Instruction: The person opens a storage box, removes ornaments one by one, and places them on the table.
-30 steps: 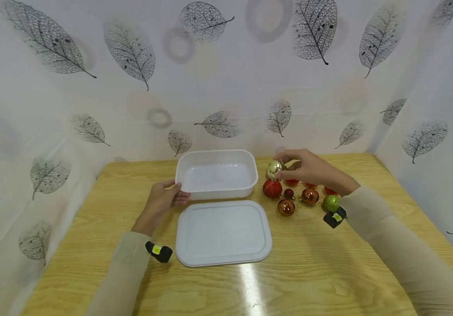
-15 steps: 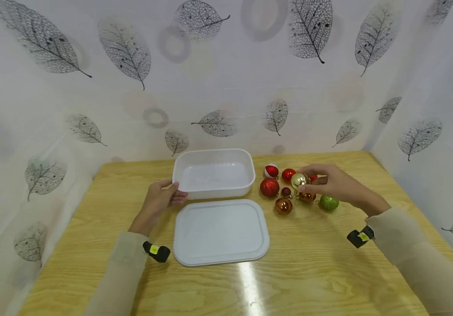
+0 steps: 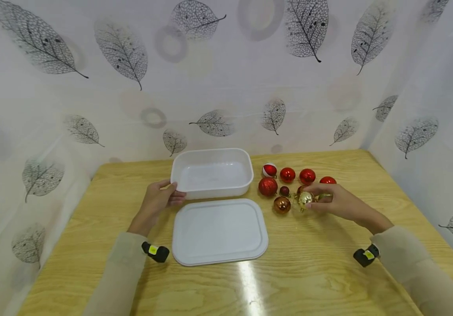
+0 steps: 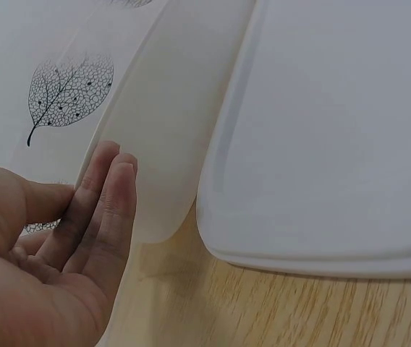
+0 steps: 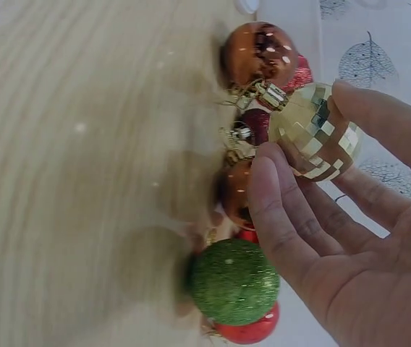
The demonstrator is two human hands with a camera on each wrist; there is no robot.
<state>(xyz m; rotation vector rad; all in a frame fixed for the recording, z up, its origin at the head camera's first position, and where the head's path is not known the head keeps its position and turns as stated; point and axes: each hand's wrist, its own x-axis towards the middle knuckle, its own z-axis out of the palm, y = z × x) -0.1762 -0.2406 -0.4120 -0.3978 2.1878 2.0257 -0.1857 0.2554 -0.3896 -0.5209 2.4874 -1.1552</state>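
Note:
My left hand [image 3: 156, 202] grips the near left corner of a white plastic box [image 3: 218, 193], thumb at the rim and fingers along the outer wall [image 4: 162, 159]. Between thumb and fingertips, my right hand [image 3: 340, 202] pinches a gold mirror-tiled Christmas bauble [image 5: 314, 134], held over the other baubles. Below it sit a copper bauble [image 3: 282, 205], a small dark red one [image 3: 284, 191] and a large glittery red one [image 3: 268, 187]. A green glitter bauble [image 5: 236, 282] shows in the right wrist view; the hand mostly hides it from the head camera.
A white lid [image 3: 220, 232] lies flat in front of the box on the wooden table [image 3: 297, 272]. Behind the held bauble stand several red baubles [image 3: 307, 176] and a red-and-white one [image 3: 269, 170]. A leaf-print curtain [image 3: 226, 79] encloses the back and sides.
My right hand has carried the gold bauble rightward and toward me, from above the large red bauble to the copper ones. The left hand keeps its hold on the box.

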